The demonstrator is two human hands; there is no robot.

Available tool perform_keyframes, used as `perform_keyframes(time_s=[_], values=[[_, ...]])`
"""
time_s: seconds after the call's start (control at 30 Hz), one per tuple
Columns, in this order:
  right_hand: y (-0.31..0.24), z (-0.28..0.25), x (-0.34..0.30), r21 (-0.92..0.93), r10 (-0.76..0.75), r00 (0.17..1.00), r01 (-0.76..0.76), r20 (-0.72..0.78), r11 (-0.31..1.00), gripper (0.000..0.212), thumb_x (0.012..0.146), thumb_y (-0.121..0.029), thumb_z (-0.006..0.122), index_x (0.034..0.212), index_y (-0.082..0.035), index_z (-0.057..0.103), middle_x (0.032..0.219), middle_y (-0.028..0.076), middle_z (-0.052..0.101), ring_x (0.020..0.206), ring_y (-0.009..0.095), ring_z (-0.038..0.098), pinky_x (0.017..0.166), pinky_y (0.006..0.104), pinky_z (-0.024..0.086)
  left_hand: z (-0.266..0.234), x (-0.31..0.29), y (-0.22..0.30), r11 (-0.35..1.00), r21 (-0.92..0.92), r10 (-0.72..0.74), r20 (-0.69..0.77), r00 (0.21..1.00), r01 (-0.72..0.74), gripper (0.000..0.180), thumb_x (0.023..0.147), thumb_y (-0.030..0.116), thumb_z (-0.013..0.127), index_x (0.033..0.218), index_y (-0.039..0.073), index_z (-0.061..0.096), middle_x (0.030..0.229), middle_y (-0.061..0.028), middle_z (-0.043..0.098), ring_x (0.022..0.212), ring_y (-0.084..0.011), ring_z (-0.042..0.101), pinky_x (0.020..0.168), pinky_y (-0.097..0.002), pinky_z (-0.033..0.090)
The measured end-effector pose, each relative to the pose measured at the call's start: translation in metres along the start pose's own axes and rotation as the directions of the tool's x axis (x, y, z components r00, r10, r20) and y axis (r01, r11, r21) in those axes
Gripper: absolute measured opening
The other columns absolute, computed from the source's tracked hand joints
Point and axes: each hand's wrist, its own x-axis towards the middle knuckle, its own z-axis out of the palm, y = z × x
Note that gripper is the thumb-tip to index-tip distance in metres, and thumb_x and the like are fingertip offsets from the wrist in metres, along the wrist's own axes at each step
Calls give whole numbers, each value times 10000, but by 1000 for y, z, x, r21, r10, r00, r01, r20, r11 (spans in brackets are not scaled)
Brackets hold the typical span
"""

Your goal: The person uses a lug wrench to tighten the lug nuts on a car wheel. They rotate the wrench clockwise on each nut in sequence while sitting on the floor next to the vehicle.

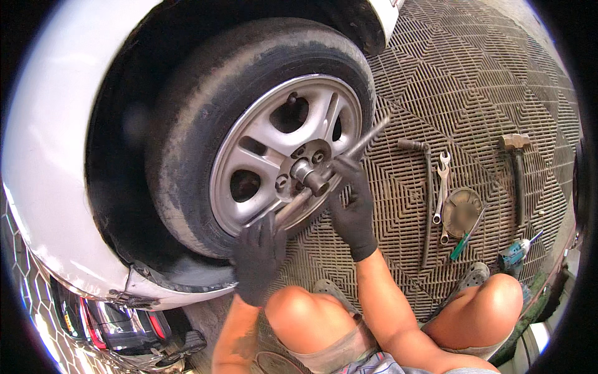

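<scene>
A socket wrench with a long sliding T-bar is fitted at the centre of a silver alloy wheel, over the hub area. Its socket points into the wheel, and the bar runs diagonally from lower left to upper right. My left hand, in a black glove, is closed at the bar's lower end; its fingertips are partly hidden. Nearer the socket, my right hand, also gloved in black, has its fingers curled against the bar's upper part. Lug nuts show around the socket. The bar's far end is slightly blurred.
On the ribbed floor mat to the right lie an L-shaped wrench, combination spanners, a round cap, a green-handled screwdriver, a hammer and a teal power drill. The white car body surrounds the tyre.
</scene>
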Motion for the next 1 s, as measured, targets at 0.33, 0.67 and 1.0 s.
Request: perform_keyframes(time_s=[0.33,0.67,1.0], values=[[5,21,-4,-247,150,951,-83,270,966,655,748,19,691,1375,-122,569,1129,164,626,1046,405,592,940,475,486,26,13,11,765,-643,416,437,798,-46,253,924,160,616,1102,-8,680,1060,-199,692,975,-430,648,889,-524,504],[3,11,7,-253,-103,952,180,288,951,538,692,22,690,1204,-144,692,1096,128,615,1112,348,566,988,480,439,-48,44,21,989,-147,-7,170,985,32,450,892,288,684,1235,7,610,1144,-188,655,1037,-370,631,892,-510,495],[64,-1,-28,169,560,822,-569,102,805,414,943,-202,722,1231,20,523,1093,80,634,932,156,599,832,308,500,146,-66,19,647,-758,446,469,762,88,269,981,177,531,1136,-18,632,1004,-285,657,923,-476,621,832,-517,506]])
